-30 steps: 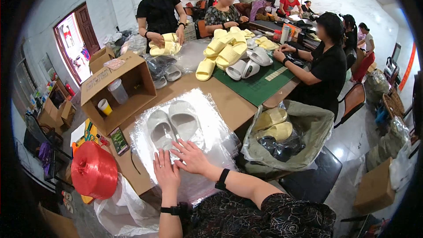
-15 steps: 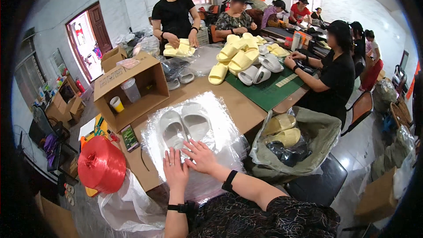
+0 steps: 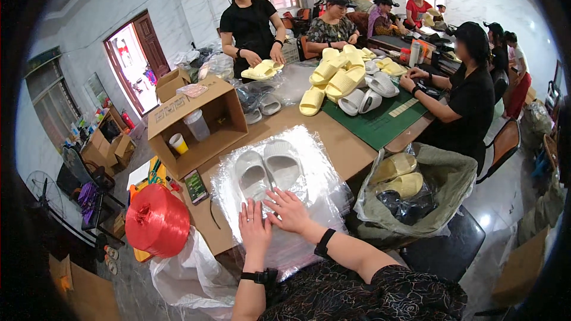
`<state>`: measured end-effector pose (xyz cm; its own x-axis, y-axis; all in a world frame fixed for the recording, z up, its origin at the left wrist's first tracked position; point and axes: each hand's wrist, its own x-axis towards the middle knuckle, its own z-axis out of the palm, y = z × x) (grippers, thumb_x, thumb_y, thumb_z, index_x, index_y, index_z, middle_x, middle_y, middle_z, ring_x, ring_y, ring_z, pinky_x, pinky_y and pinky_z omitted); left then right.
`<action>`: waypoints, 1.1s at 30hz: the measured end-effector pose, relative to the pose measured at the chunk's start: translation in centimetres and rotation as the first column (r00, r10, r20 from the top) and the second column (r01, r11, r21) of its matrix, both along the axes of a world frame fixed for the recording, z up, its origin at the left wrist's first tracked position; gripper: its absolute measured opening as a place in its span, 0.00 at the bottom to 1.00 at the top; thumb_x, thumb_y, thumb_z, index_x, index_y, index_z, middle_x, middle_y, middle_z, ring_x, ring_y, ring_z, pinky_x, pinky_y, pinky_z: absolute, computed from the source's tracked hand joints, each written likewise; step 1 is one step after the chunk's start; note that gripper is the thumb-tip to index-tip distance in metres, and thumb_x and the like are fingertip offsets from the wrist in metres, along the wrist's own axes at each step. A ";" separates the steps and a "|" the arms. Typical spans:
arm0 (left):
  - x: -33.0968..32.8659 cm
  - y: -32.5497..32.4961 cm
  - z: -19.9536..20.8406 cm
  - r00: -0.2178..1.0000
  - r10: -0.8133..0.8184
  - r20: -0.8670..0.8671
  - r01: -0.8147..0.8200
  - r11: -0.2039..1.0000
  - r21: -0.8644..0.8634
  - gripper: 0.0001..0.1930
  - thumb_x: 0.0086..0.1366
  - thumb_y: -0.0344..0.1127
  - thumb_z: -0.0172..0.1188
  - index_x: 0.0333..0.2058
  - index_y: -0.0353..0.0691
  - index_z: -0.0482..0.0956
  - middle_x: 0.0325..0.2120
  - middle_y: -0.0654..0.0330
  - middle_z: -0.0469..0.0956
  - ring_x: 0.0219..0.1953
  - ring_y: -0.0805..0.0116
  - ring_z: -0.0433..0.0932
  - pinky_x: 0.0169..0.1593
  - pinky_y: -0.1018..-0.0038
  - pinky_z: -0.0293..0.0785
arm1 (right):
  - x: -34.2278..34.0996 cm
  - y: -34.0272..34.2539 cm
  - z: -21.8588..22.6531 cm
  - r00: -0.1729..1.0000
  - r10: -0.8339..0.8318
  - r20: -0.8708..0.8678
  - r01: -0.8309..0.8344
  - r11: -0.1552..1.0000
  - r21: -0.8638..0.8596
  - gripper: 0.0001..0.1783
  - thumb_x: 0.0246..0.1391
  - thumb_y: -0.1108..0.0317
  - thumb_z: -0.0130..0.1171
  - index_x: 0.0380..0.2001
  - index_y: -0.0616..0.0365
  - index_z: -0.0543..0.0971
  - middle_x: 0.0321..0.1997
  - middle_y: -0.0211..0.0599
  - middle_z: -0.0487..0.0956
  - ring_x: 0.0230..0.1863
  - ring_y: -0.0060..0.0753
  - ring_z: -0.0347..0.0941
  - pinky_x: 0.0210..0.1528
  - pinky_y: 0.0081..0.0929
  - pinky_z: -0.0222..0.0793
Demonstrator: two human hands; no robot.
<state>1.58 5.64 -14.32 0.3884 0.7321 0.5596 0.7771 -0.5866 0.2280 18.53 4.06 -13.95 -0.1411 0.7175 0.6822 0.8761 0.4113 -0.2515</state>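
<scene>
A pair of pale grey slippers (image 3: 253, 171) lies side by side inside a clear plastic bag (image 3: 318, 157) on the near part of the table. The bag lies on top of what looks like a stack of shiny clear bags. My left hand (image 3: 254, 230) rests flat on the plastic below the slippers, fingers stretched. Beside it, my right hand (image 3: 289, 213) lies on the bag with spread fingers, its fingertips at the slippers' near end. Both hands are open and grip nothing.
Left stand a cardboard box (image 3: 208, 137) with cups, a phone (image 3: 195, 186) and a red twine spool (image 3: 156, 221). Ahead, yellow slippers (image 3: 345, 83) pile on a green mat (image 3: 380, 126). A lined bin (image 3: 440, 220) holds slippers at right. Co-workers (image 3: 467, 89) surround the table.
The whole scene has shifted to the right in the picture as the view turned. My hands keep almost the same place on the bag, and the grey slippers have not moved on the table.
</scene>
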 end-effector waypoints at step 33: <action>0.0 -0.5 0.4 0.999 0.003 0.032 -0.003 1.000 -0.012 0.29 0.64 0.39 0.56 0.64 0.43 0.67 0.69 0.53 0.59 0.70 0.46 0.56 0.70 0.49 0.53 | -0.3 -0.2 0.3 1.000 -0.001 0.010 0.000 1.000 0.013 0.24 0.57 0.55 0.58 0.56 0.48 0.78 0.69 0.37 0.69 0.68 0.47 0.64 0.67 0.47 0.59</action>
<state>1.55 5.11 -13.94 0.3683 0.7400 0.5628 0.7713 -0.5812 0.2594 18.23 3.88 -13.68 -0.1478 0.7083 0.6902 0.8788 0.4142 -0.2369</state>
